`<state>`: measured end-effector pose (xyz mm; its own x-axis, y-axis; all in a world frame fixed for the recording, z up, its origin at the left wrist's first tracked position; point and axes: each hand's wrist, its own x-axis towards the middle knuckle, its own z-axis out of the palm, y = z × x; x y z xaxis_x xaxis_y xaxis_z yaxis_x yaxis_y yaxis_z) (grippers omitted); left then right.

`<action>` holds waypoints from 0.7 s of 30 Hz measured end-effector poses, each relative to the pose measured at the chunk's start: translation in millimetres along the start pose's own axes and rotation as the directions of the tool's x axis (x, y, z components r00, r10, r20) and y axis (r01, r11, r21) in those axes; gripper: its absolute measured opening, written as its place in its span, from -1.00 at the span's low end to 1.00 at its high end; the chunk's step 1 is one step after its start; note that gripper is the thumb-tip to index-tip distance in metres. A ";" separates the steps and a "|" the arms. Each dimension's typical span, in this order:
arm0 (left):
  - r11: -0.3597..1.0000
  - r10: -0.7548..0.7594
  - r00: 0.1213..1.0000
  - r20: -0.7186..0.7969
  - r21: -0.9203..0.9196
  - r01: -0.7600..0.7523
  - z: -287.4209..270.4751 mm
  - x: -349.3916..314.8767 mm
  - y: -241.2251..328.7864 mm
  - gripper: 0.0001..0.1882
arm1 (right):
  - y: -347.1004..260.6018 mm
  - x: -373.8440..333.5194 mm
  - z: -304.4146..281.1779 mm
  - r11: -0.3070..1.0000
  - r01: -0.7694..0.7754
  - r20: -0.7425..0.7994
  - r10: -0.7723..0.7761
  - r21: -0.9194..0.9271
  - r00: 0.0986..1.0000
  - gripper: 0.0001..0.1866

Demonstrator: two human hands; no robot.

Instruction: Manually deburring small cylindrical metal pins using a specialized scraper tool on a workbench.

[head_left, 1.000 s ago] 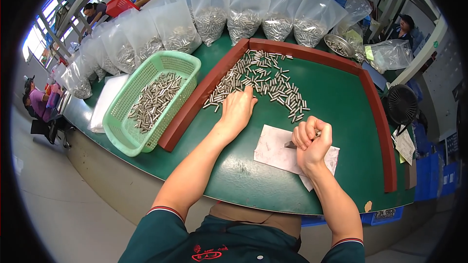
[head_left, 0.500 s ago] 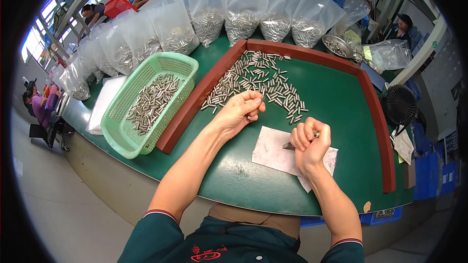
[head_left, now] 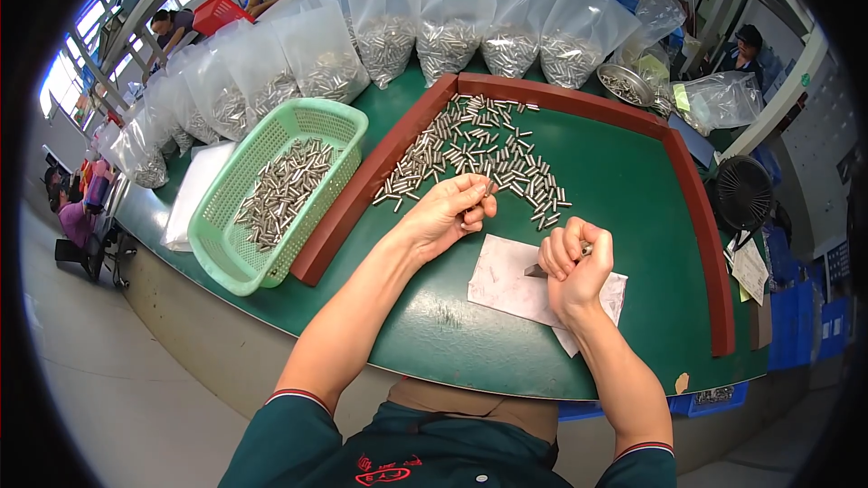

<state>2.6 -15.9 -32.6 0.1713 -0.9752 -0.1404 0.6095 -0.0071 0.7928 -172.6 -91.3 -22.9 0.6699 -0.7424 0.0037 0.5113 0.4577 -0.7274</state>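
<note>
Between the thumb and fingertips of my left hand is a small metal pin, held tilted just above the table. My right hand is wrapped round a tool with a flat metal blade; the fist hides most of it, so its kind stays unclear. Under that fist lies a white sheet of paper with smudges on it. Beyond my left hand, a spread of loose metal pins covers the green tabletop.
Reddish-brown bars frame the work area. At left stands a green plastic basket with many pins inside. Clear bags of pins line the back, beside a metal bowl. A black fan is at right. Other people sit farther off.
The pin in my left fingertips shows a little more and is turned slightly; that hand has shifted a touch to the right. My right hand stays in place.
</note>
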 end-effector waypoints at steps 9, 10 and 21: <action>0.277 0.073 0.987 0.146 0.947 -0.161 46.5 -19.6 -11.3 -0.86 | -3.4 3.9 -1.2 0.999 -0.027 -0.021 0.028 0.033 0.999 -0.67; 0.278 0.058 0.987 0.148 0.947 -0.159 46.9 -19.3 -15.1 -0.86 | -5.4 4.7 -2.0 0.999 -0.027 -0.040 0.029 0.046 0.999 -0.67; 0.147 0.164 0.982 0.098 0.982 -0.123 42.1 -13.4 -26.1 -0.87 | 1.4 3.7 -9.4 0.994 0.040 0.008 -0.041 0.106 0.999 -0.67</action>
<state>-48.2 -12.0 -26.4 0.1919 -0.9801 0.0503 -0.6913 -0.0986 0.7158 -174.4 -98.0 -30.3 0.6530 -0.7564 0.0391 0.5915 0.4770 -0.6501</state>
